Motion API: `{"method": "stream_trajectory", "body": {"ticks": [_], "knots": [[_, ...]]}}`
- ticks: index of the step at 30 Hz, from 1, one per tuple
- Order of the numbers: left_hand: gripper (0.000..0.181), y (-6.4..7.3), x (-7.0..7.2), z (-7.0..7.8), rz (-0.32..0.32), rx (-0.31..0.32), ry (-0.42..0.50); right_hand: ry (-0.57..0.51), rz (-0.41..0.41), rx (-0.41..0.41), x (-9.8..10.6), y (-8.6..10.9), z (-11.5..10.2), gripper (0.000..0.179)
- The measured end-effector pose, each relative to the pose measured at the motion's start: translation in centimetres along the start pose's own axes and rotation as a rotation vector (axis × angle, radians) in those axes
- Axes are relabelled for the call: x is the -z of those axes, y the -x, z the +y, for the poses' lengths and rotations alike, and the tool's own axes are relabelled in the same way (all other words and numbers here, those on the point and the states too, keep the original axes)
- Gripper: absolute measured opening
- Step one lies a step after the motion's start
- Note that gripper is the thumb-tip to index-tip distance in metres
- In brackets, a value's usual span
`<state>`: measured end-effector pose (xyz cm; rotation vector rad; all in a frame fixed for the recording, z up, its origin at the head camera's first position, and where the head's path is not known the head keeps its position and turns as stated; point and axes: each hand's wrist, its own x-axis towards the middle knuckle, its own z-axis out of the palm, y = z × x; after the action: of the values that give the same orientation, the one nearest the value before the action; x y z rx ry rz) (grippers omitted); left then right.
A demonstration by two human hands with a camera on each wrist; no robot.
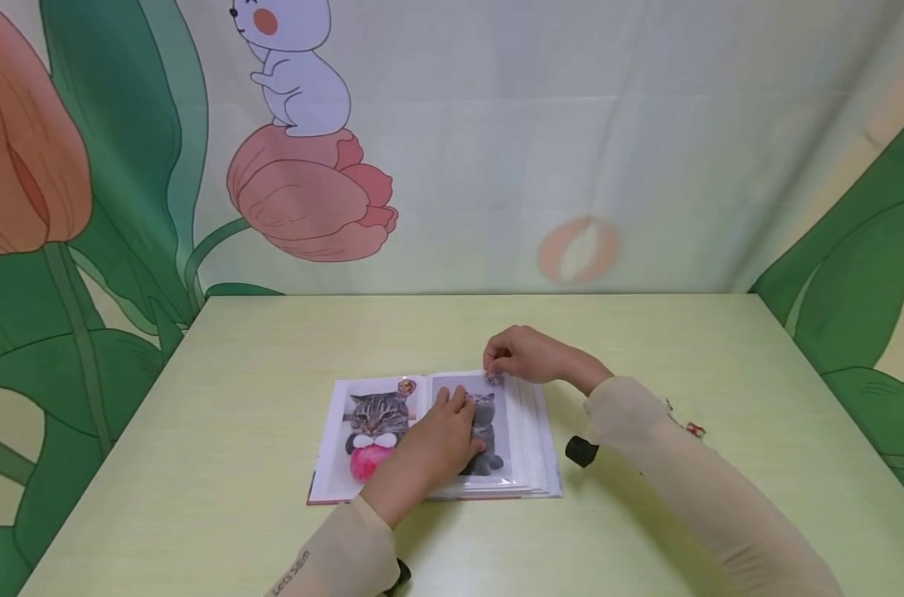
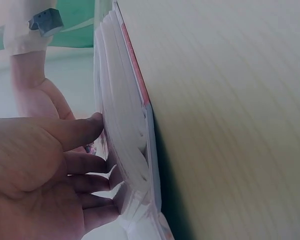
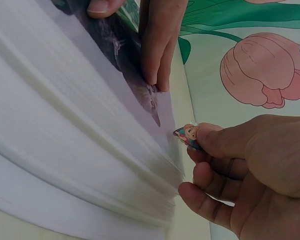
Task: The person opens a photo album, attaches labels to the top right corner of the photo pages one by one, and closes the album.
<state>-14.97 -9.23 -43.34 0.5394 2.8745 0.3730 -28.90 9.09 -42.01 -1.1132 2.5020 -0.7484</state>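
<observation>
A photo album (image 1: 328, 464) lies spread on the table. My left hand (image 1: 439, 441) rests on its right page with extended fingers, partly covering a grey cat photo (image 1: 485, 435). At that page's upper right corner, my right hand (image 1: 530, 355) pinches a small colourful cartoon sticker (image 3: 187, 134) between thumb and forefinger. The sticker sits right at the page edge in the right wrist view. A tabby cat photo with a pink ball (image 1: 370, 462) fills the left page, and a small round sticker (image 1: 406, 386) is near its top right corner.
Beneath the right page, several more clear-sleeved pages (image 3: 75, 115) are stacked. A small red item (image 1: 695, 429) lies on the table (image 1: 258, 348) beside the right sleeve (image 1: 691, 473). A printed curtain (image 1: 497, 166) hangs behind the table's far edge.
</observation>
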Motion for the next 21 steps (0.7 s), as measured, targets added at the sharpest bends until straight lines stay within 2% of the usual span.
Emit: {"method": "stream_trajectory", "body": {"ticks": [7, 21], "knots": [[0.062, 0.1, -0.1, -0.1, 0.004, -0.008, 0.000, 0.018, -0.006, -0.017, -0.7, -0.2, 0.5, 0.017], [0.063, -0.1, -0.1, -0.1, 0.008, -0.001, -0.002, 0.055, 0.072, -0.033, -1.6, -0.2, 1.0, 0.013]]}}
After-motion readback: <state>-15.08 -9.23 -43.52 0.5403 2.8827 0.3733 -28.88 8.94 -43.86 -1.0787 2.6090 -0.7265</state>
